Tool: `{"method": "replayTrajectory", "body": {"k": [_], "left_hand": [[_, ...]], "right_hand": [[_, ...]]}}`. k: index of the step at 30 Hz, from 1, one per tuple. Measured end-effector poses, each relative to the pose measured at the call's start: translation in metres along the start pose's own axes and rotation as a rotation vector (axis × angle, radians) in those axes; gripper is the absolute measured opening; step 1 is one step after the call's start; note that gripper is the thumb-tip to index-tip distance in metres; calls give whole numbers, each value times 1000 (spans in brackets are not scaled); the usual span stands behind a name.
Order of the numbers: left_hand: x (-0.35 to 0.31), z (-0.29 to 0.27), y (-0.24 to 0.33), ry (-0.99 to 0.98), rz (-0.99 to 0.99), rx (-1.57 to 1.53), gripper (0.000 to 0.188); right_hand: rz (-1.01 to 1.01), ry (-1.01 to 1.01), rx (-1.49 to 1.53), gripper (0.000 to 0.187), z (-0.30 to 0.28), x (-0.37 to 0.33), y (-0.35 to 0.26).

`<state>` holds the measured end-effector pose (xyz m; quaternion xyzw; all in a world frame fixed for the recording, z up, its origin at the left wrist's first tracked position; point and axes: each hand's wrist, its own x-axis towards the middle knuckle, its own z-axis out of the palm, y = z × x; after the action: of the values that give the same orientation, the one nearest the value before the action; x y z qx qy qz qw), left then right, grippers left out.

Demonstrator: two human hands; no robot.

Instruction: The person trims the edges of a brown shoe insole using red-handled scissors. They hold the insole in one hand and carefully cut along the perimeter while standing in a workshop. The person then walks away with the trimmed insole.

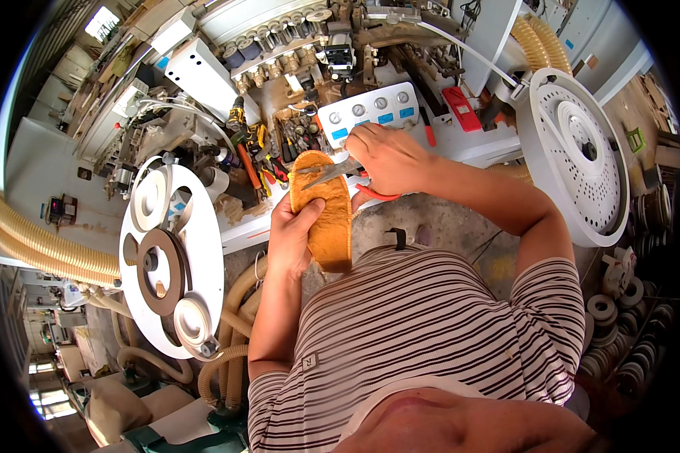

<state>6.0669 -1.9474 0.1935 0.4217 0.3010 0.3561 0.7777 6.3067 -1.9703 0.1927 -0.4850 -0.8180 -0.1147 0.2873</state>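
An orange-brown, fuzzy insole [329, 234] with a pale edge is upright in front of my body. My left hand [291, 232] grips it by its left side, the thumb lying across its face. My right hand [389, 160] is closed around scissors with red handles [378, 195]. Their metal blades [326, 175] lie across the upper part of the insole, pointing left. Some of my right fingers are hidden behind the hand and the handles.
A white bench with a gauge panel [370, 113], pliers and other tools, a cordless drill [236, 117] and a red case [461, 109] stands ahead. White tape reels flank me, left [204, 268] and right [533, 98]. Ribbed hoses [238, 294] run at the lower left.
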Motion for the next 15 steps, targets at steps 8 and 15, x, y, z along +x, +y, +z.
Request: {"method": "replayTrajectory", "body": {"k": [8,15], "left_hand": [[-3,-3,-2,-3,-42,-7,28],[-4,-3,0,-19,-63,41,30]], "right_hand": [[167,-409,-10,79,-6,-1,-6],[50,-202,-61,68,7,1,-7]]}}
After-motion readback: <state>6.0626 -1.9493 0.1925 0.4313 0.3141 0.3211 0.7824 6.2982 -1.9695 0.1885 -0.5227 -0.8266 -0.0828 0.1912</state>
